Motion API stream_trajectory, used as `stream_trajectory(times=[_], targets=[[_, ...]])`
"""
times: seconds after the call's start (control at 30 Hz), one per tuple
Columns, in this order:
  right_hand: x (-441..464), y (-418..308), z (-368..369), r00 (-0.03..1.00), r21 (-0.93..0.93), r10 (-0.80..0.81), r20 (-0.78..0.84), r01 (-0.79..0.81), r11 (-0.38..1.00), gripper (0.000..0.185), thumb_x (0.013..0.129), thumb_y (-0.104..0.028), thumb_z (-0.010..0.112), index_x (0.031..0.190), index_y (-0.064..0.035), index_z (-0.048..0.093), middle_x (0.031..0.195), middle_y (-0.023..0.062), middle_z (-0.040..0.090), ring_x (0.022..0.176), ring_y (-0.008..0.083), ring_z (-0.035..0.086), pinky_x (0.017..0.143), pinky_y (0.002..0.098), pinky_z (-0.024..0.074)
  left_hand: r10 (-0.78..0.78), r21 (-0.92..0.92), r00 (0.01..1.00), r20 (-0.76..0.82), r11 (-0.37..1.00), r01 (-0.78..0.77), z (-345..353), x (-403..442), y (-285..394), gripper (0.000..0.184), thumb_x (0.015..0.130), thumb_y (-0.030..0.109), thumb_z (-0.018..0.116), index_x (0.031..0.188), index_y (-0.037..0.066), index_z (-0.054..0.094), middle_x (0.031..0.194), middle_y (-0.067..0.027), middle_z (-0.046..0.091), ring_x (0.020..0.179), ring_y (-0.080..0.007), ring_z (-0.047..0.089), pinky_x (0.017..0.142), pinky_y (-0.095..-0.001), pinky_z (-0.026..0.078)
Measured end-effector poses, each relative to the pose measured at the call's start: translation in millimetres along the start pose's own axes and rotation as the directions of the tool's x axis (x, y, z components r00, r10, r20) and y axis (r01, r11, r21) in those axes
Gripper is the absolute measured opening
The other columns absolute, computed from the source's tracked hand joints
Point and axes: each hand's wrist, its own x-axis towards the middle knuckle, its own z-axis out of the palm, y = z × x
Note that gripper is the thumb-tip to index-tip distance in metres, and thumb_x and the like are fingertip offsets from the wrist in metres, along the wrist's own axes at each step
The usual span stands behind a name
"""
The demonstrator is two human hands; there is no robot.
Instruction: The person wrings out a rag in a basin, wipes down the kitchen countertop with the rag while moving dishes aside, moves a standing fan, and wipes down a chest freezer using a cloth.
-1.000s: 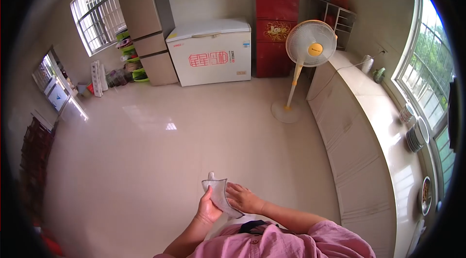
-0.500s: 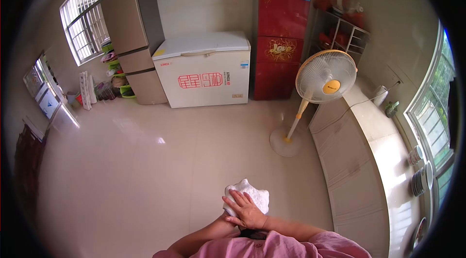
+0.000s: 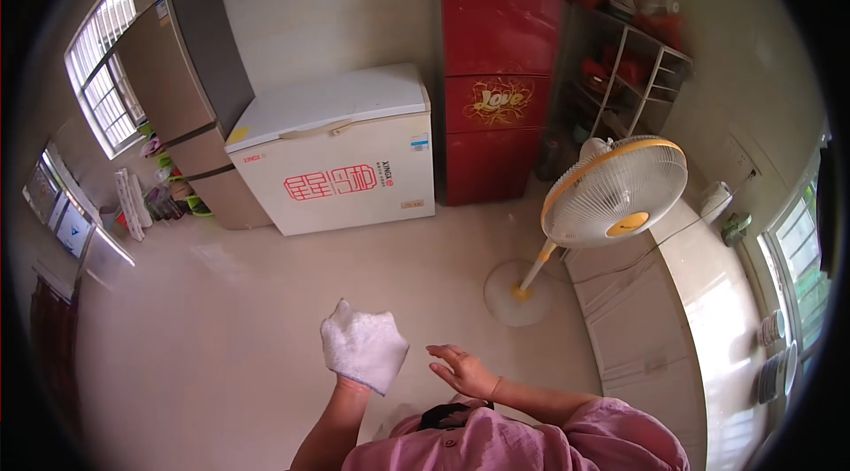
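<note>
A white fluffy cleaning mitt [image 3: 361,343] with a grey cuff edge covers my left hand [image 3: 353,384], which is raised in front of me. Only the wrist shows below the cuff; the fingers are hidden inside. To the right of the mitt, my right hand [image 3: 467,373] is held apart from it in the air. Its fingers stretch out towards the mitt and hold nothing. Both hands are over the pale tiled floor [image 3: 266,294].
A standing fan [image 3: 620,196] is ahead on the right, beside a counter [image 3: 708,285] with stacked dishes. Along the back are a white chest freezer [image 3: 345,152], a red refrigerator [image 3: 496,37], a brown-grey refrigerator [image 3: 168,73] and a metal rack [image 3: 651,73].
My right hand has come off the mitt and moved slightly right, fingers extended. My left hand, inside the mitt, has moved left and up. The view has shifted towards the fan.
</note>
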Motion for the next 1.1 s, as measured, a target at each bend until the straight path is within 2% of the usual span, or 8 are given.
stream_trajectory(times=[0.07, 0.4, 0.5, 0.63, 0.9, 0.93, 0.97, 1.1], targets=[[15, 37, -9, 0.918, 0.144, 0.369, 0.145, -0.389, 0.910, 0.031, 0.089, -0.023, 0.052, 0.114, -0.0053, 0.053, 0.099, 0.0187, 0.061, 0.085, 0.0349, 0.060, 0.078, 0.0398, 0.0488, 0.047, 0.004, 0.994, 0.096, 0.999, -0.048, -12, 24, 27, 0.033, 0.079, 0.047, 0.045, 0.069, 0.019, 0.056, 0.073, 0.0003, 0.055, 0.070, -0.0193, 0.053, 0.060, -0.0372, 0.043], [82, 201, -16, 0.863, -0.249, 0.370, 0.343, -0.296, 0.922, 0.035, 0.085, -0.027, 0.057, 0.113, -0.0070, 0.055, 0.085, 0.0111, 0.066, 0.076, 0.0245, 0.064, 0.072, 0.0323, 0.0512, 0.279, 0.168, 0.959, -0.044, 0.949, -0.268, -52, 216, 205, 0.042, 0.085, 0.059, 0.038, 0.075, 0.021, 0.053, 0.075, 0.0040, 0.053, 0.071, -0.0165, 0.051, 0.064, -0.0336, 0.045], [123, 230, -15, 0.404, 0.380, 0.859, 0.315, -0.883, 0.275, 0.038, 0.089, -0.028, 0.052, 0.115, -0.0009, 0.050, 0.091, 0.0150, 0.064, 0.075, 0.0233, 0.064, 0.068, 0.0335, 0.0526, 0.270, 0.012, 0.960, 0.074, 0.962, -0.271, -64, 285, 257, 0.040, 0.087, 0.056, 0.039, 0.077, 0.021, 0.054, 0.075, 0.0056, 0.053, 0.072, -0.0157, 0.052, 0.066, -0.0325, 0.046], [165, 265, -26, 0.290, 0.813, 0.915, 0.279, -0.579, -0.065, 0.034, 0.089, -0.021, 0.050, 0.116, -0.0006, 0.048, 0.093, 0.0203, 0.063, 0.069, 0.0282, 0.064, 0.061, 0.0353, 0.0537, 0.415, 0.274, 0.906, -0.082, 0.883, -0.380, -52, 375, 310, 0.039, 0.088, 0.057, 0.039, 0.089, 0.022, 0.053, 0.088, 0.0066, 0.054, 0.086, -0.0128, 0.050, 0.078, -0.0293, 0.043], [220, 350, -53, 0.217, 0.762, 0.948, 0.233, -0.646, -0.040, 0.031, 0.089, -0.021, 0.049, 0.110, 0.0015, 0.048, 0.091, 0.0222, 0.063, 0.071, 0.0284, 0.065, 0.060, 0.0355, 0.0537, 0.710, 0.426, 0.700, -0.079, 0.659, -0.620, -36, 533, 373, 0.048, 0.093, 0.042, 0.036, 0.134, 0.016, 0.037, 0.139, 0.0015, 0.036, 0.125, -0.0178, 0.033, 0.103, -0.0357, 0.028], [228, 361, -61, 0.217, 0.767, 0.948, 0.235, -0.641, -0.044, 0.031, 0.089, -0.021, 0.049, 0.110, 0.0015, 0.048, 0.091, 0.0222, 0.063, 0.071, 0.0284, 0.065, 0.060, 0.0355, 0.0537, 0.637, -0.325, 0.763, 0.106, 0.748, -0.579, -56, 559, 394, 0.046, 0.094, 0.042, 0.036, 0.133, 0.018, 0.039, 0.135, 0.0024, 0.040, 0.122, -0.0160, 0.036, 0.099, -0.0342, 0.031], [238, 371, -69, 0.200, 0.766, 0.955, 0.221, -0.641, -0.043, 0.030, 0.089, -0.020, 0.049, 0.109, 0.0014, 0.049, 0.090, 0.0218, 0.063, 0.071, 0.0281, 0.065, 0.061, 0.0351, 0.0537, 0.647, -0.858, 0.699, 0.306, 0.505, -0.091, -64, 583, 412, 0.044, 0.094, 0.041, 0.037, 0.132, 0.020, 0.041, 0.132, 0.0033, 0.044, 0.118, -0.0142, 0.039, 0.096, -0.0327, 0.034], [267, 400, -94, 0.150, 0.819, 0.981, 0.118, -0.574, -0.011, 0.029, 0.089, -0.022, 0.050, 0.107, 0.0003, 0.051, 0.089, 0.0191, 0.063, 0.069, 0.0254, 0.065, 0.060, 0.0336, 0.0538, 0.718, 0.093, 0.694, 0.047, 0.689, -0.719, -37, 673, 406, 0.051, 0.094, 0.040, 0.036, 0.134, 0.009, 0.035, 0.138, -0.0066, 0.034, 0.123, -0.0226, 0.035, 0.100, -0.0399, 0.028]])
